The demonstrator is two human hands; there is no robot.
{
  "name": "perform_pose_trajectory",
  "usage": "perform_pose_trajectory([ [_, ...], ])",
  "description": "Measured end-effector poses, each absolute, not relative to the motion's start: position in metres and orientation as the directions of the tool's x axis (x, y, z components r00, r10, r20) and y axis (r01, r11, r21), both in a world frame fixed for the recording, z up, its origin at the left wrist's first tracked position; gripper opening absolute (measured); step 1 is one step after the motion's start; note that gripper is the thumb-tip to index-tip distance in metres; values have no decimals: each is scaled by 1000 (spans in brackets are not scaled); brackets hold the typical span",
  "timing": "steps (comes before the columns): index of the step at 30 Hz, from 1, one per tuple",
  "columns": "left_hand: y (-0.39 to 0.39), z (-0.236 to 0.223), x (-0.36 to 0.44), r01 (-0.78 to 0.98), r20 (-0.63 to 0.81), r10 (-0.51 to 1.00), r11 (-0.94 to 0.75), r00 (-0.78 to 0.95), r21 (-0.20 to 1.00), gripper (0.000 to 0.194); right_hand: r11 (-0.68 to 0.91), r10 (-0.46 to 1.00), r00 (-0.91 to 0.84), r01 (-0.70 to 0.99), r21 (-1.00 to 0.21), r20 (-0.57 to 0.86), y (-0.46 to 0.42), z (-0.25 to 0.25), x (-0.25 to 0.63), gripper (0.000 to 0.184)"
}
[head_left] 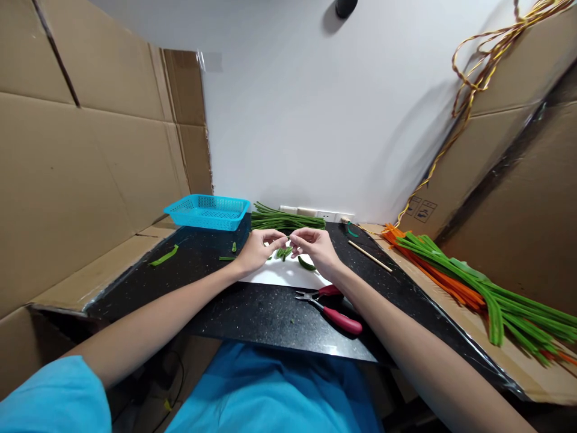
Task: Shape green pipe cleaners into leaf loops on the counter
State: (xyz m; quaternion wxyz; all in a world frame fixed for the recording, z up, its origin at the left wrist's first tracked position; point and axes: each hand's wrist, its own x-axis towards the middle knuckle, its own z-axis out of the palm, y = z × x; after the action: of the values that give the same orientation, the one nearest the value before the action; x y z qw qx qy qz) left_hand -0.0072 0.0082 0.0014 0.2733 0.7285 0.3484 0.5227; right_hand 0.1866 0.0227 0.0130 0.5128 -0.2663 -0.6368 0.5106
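Observation:
Above a white sheet [265,276], my left hand [261,248] and my right hand [316,248] meet fingertip to fingertip. Both are closed in a pinch; a small dark bit shows between the fingertips, too small to name. Under the hands, several short folded green pipe cleaner pieces [283,253] lie on the sheet. A curved dark green piece [306,263] rests beside my right hand. Pliers with red handles [342,320] lie below my right wrist, jaws pointing left. Behind the hands is a bundle of long green pipe cleaners [288,220].
A blue basket [207,224] stands at the back left of the black table [252,319]. A light green strip [164,256] lies at left, a wooden stick [370,257] at right. Green stems [509,307] and orange stems [444,279] lie on cardboard at right. Cardboard walls flank both sides.

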Motion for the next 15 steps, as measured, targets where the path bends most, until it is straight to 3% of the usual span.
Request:
perform_pose_trajectory([
  [5, 8, 1, -3, 77, 473, 852, -499, 224, 863, 35, 410, 838, -356, -89, -908, 413, 22, 11, 188, 42],
  [7, 8, 3, -2, 31, 417, 886, -431, 202, 902, 39, 540, 792, -365, 46, -840, 489, 23, 10, 190, 37],
  [11, 6, 7, -3, -34, 294, 937, -293, 191, 956, 41, 829, 557, -478, 375, -416, 679, 25, 8, 197, 22],
  [15, 5, 6, -5, -105, 181, 959, -162, 219, 981, 39, 864, 436, -544, 476, -164, 717, 28, 6, 204, 22],
])
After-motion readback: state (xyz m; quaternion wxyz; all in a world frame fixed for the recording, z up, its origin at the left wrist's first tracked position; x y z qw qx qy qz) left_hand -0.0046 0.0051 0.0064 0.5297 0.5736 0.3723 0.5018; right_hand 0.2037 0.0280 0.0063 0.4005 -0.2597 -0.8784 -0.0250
